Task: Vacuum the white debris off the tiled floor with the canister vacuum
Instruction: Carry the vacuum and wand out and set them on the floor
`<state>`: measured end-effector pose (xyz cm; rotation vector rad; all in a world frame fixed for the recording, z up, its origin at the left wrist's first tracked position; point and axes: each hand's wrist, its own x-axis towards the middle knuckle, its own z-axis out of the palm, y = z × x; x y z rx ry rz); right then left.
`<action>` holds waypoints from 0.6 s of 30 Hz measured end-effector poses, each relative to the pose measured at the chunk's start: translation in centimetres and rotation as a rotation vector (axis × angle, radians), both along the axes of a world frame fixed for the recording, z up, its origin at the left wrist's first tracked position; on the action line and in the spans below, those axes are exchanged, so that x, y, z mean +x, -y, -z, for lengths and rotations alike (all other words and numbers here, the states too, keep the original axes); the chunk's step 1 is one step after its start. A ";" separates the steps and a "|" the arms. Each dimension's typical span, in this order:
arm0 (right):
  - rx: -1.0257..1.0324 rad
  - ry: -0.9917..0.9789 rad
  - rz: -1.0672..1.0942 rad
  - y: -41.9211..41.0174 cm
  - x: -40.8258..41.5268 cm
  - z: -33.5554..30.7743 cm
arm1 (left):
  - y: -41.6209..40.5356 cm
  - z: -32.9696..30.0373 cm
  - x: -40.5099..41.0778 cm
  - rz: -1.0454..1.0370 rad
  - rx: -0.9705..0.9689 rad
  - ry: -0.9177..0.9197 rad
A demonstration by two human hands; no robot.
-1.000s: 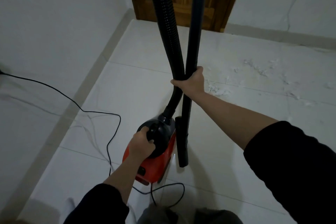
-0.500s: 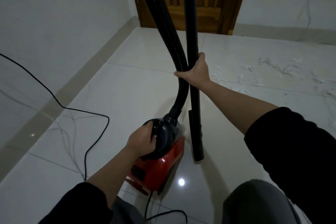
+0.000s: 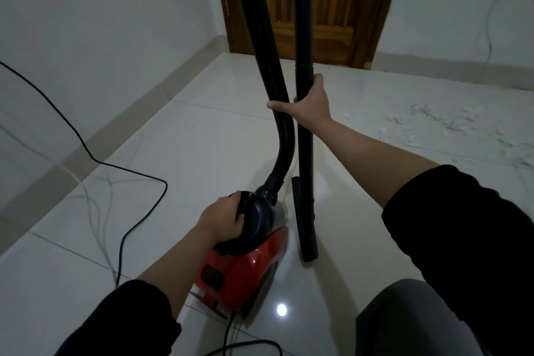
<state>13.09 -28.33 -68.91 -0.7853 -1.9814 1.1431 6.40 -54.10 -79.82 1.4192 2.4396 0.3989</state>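
Spanning the whole lower view, one tiled floor (image 3: pixel 202 153), pale and glossy, with a bright light glint just right of the canister vacuum. Two white walls, one left of the vacuum and one beyond it, meeting at a corner. One wooden door (image 3: pixel 332 9), brown, shut, set in the far wall directly beyond the vacuum. One canister vacuum (image 3: pixel 245 269), red body with dark domed top, on the floor at lower centre. One ribbed hose (image 3: pixel 260 37), black, rising from the vacuum's front and out of view at the top. One rigid wand (image 3: pixel 304 153), black, upright just right of the hose, its nozzle end on the floor beside the vacuum. One black power cord (image 3: pixel 138 211), looping over the tiles left of the vacuum. One patch of white debris (image 3: pixel 448 121), scattered well to the right of the vacuum, untouched. Two hands: right hand (image 3: pixel 310 104), fingers clamped round wand and hose together; left hand (image 3: pixel 222 220), fingers curled on the vacuum's top handle. Two black sleeves.
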 end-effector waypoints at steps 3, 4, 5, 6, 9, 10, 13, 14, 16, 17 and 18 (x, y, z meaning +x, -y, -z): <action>-0.007 0.004 0.002 -0.3 -0.1 0.1 | -0.2 0.2 -0.3 -0.010 0.000 -0.005; -0.006 0.005 -0.001 -0.4 -0.2 0.1 | -0.3 0.2 -0.4 -0.013 -0.004 -0.002; -0.003 0.007 -0.009 -0.4 -0.2 0.1 | -0.4 0.3 -0.5 -0.010 -0.008 -0.002; 0.001 0.013 -0.018 -0.4 -0.3 0.1 | -0.5 0.3 -0.6 -0.007 -0.016 -0.002; 0.011 0.040 -0.060 -0.5 -0.6 0.1 | -1.0 0.5 -0.9 0.000 -0.035 0.006; 0.008 0.051 -0.074 -0.6 -0.7 0.1 | -1.2 0.5 -1.0 0.003 -0.036 0.008; 0.003 0.091 -0.097 -1.1 -1.0 0.3 | -1.8 0.6 -1.2 0.020 -0.033 0.007; 0.007 0.101 -0.097 -1.2 -1.1 0.5 | -2.0 0.7 -1.2 0.023 -0.033 0.006; -0.001 0.097 -0.080 -1.4 -1.1 0.9 | -2.2 0.7 -1.4 0.023 -0.031 0.011; -0.025 0.084 -0.067 -1.3 -1.2 1.0 | -2.2 0.8 -1.5 0.022 -0.027 0.018; -0.060 0.061 -0.053 -1.2 -1.5 1.1 | -2.3 0.9 -1.7 0.022 -0.023 0.028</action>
